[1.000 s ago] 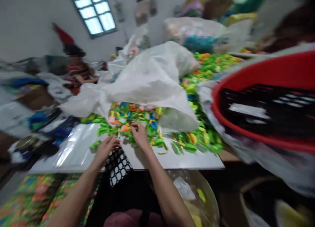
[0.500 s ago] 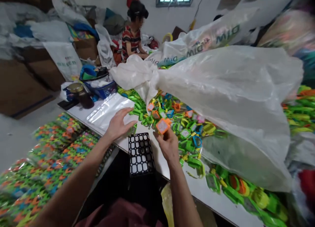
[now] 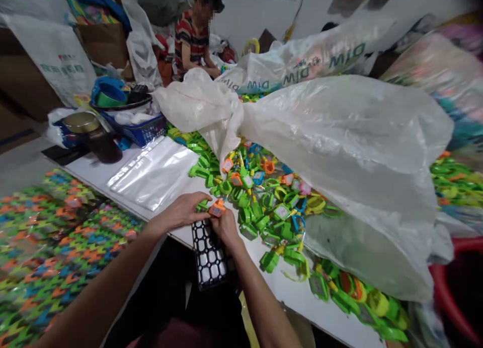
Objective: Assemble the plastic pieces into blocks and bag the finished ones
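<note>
My right hand (image 3: 228,231) pinches an orange toy watch (image 3: 218,208) with a pale square face, above the far end of a black grid tray (image 3: 211,262). Beside it, the thumb and fingers of my left hand (image 3: 185,209) close around a green toy watch (image 3: 203,206), which is partly hidden. White shows through the tray's openings, and its near end extends past the table edge over my lap. A heap of mostly green toy watches (image 3: 260,212), with some orange, blue and yellow ones, spreads just beyond my hands.
Clear plastic bags (image 3: 151,171) lie flat at left, near a blue basket (image 3: 145,129) and a dark lidded jar (image 3: 101,144). A large white sack (image 3: 339,136) covers much of the heap. Bagged colourful pieces (image 3: 56,247) are stacked lower left. Another person (image 3: 190,38) sits behind.
My right hand has brought the orange toy watch left and down, close to my left hand. My left hand has closed around the green piece. The view has tilted down.
</note>
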Demonstrator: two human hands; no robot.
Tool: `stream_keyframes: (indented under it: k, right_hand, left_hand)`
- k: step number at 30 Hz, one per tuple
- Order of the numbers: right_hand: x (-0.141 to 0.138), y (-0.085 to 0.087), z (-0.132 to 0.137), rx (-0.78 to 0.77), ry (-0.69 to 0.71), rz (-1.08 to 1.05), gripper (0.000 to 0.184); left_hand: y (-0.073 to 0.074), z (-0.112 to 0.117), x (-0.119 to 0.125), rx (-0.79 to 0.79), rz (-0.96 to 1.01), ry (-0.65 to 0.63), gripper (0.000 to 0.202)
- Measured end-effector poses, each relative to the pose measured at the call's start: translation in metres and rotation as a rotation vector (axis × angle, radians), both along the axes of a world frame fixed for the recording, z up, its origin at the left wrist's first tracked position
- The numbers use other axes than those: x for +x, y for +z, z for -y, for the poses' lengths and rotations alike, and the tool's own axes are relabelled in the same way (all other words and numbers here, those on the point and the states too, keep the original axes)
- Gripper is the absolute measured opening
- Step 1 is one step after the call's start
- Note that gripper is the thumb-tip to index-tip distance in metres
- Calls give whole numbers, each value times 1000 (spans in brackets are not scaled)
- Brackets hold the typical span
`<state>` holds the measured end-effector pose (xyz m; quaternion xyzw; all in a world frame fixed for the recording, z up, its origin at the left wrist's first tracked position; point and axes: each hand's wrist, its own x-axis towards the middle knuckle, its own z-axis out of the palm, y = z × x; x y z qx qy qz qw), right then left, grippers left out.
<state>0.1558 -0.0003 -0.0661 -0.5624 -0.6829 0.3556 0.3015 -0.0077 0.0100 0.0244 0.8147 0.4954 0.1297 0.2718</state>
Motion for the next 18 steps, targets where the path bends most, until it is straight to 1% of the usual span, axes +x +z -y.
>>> stream_keyframes:
  k: [2,4,6,7,8,9,11,12,13,15,16,18]
  right_hand:
    - [-12,4,-2,29,5,25,23]
    - [-19,9,-5,57,65,32,29]
    - [-10,17,-8,41,163,35,25]
    - [2,23,-11,25,170,44,22]
    - [18,30,-14,19,132,69,19]
    - [36,37,-19,17,58,105,18]
    - [72,51,-33,70,-192,288,20]
    - [86,57,-42,55,-268,402,18]
    - [96,62,-50,24,-303,487,15]
    - [105,67,-63,-37,-323,554,12]
    - [104,68,-65,-36,-337,523,13]
    - [94,66,-59,45,-385,345,20]
  left_hand:
    - [2,-1,4,30,-17,74,58]
    - [2,-3,7,66,-33,169,55]
    - [-1,-5,8,77,-52,200,45]
    - [-3,-6,7,78,-60,191,43]
    - [-5,-6,5,83,-64,178,43]
    - [-6,-5,4,94,-64,167,43]
    - [-8,-4,1,118,-57,149,45]
    - [-8,-3,-1,122,-58,139,46]
    - [-7,-3,-2,122,-61,129,47]
    - [-5,-2,-3,146,-48,123,53]
    - [-4,-3,-3,172,-31,116,56]
    - [-2,-4,-2,219,1,61,59]
